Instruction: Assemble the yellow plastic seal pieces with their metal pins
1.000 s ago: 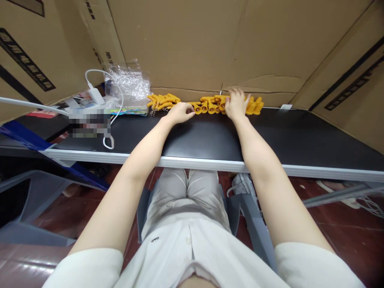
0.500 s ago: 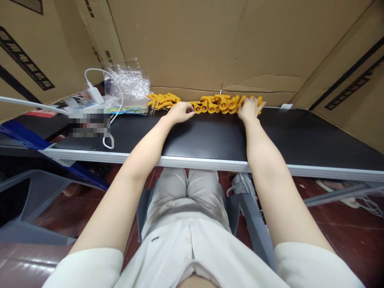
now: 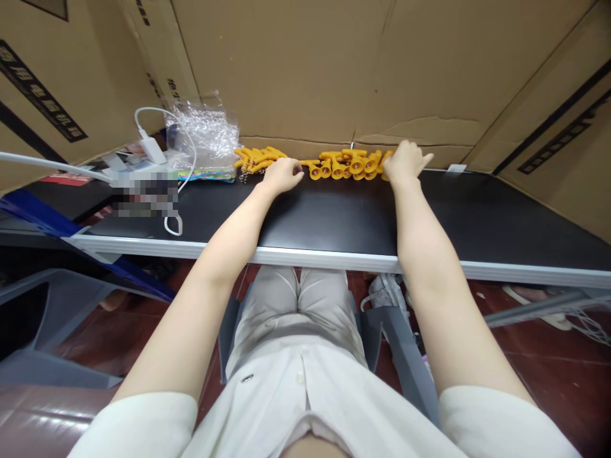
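The left hand (image 3: 283, 175) and right hand (image 3: 405, 162), fingers curled, any hold hidden, seem to be handling yellow pieces (image 3: 357, 166) along the back of the worktop (image 3: 329, 219); the next move calls for light contact.

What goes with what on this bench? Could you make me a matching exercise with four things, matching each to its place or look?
Things:
1. left hand
2. tabletop
3. right hand
4. crumpled plastic

Places and looks:
A. at the right end of the yellow pieces
B. clear and shiny
C. near the middle of the row, thumb side facing right
D. black

Right pairs: 1-C, 2-D, 3-A, 4-B.
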A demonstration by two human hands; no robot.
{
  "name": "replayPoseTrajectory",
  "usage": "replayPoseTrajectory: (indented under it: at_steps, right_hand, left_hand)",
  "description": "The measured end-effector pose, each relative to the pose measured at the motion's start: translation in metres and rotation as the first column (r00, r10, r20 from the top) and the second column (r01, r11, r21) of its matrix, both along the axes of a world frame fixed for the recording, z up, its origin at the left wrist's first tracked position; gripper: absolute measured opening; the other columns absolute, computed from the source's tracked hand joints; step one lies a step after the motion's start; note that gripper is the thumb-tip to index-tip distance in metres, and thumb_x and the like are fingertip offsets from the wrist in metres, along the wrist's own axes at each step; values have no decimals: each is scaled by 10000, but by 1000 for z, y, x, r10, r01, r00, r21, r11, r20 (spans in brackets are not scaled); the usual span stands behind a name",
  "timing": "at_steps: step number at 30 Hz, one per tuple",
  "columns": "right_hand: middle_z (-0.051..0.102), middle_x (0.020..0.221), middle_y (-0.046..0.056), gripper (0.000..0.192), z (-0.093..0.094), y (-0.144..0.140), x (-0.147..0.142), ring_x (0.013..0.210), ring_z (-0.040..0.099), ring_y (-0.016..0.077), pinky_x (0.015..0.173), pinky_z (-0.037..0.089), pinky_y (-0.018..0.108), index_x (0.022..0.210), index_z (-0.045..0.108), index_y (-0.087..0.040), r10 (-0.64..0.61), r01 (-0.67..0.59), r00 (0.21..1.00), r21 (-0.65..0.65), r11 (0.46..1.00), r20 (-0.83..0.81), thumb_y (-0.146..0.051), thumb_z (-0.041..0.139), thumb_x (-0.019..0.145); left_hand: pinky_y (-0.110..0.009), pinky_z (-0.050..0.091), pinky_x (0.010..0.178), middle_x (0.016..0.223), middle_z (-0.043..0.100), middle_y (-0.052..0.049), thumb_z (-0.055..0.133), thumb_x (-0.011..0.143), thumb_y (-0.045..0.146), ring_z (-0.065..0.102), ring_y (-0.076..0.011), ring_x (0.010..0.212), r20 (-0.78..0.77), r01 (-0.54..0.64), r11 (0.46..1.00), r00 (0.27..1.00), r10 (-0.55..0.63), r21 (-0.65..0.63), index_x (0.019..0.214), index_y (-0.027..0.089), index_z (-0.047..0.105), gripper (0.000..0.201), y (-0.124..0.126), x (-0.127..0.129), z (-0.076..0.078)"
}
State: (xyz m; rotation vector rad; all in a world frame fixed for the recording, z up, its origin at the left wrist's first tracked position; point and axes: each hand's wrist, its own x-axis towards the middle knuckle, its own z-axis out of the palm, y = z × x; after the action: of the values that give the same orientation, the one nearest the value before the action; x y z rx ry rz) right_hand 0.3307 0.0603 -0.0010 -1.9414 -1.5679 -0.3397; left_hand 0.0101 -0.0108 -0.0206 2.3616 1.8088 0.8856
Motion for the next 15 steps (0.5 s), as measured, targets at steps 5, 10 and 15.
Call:
replayPoseTrajectory:
  at_steps: [5, 10, 15]
  right_hand:
    - [643, 1465, 358, 561, 22, -33, -22, 1400, 630, 474, 1216, 398, 685, 1496, 625, 17, -67, 66, 998, -241, 968, 4, -107, 664, 951]
    - [778, 1246, 265, 424, 34, -57, -34, 1258, 739, 391, 1101, 582, 497, 1344, 746, -7, 128, -103, 991, -455, 885, 25, -63, 688, 928]
    - [791, 905, 172, 193, 38, -65, -42, 1062, 783, 325, 1055, 608, 438, 1082, 804, -17, 191, -129, 980, -534, 835, 62, -123, 786, 922]
  left_hand:
    - [-684, 409, 1236, 1449, 676, -239, 608, 901, 279, 552, -469, 1450, 257, -312, 946, 925, 280, 93, 1269, 188, 735, 400, 13, -27, -4]
    - [-655, 237, 1331, 1677, 493, -255, 614, 922, 177, 356, -422, 1629, 153, -447, 886, 874, 462, -120, 1475, 139, 635, 554, -4, -36, 4]
    - [-669, 136, 1353, 1696, 465, -302, 516, 967, 44, 287, -399, 1679, 23, -423, 880, 899, 437, -214, 1490, 7, 604, 531, -14, -31, 5]
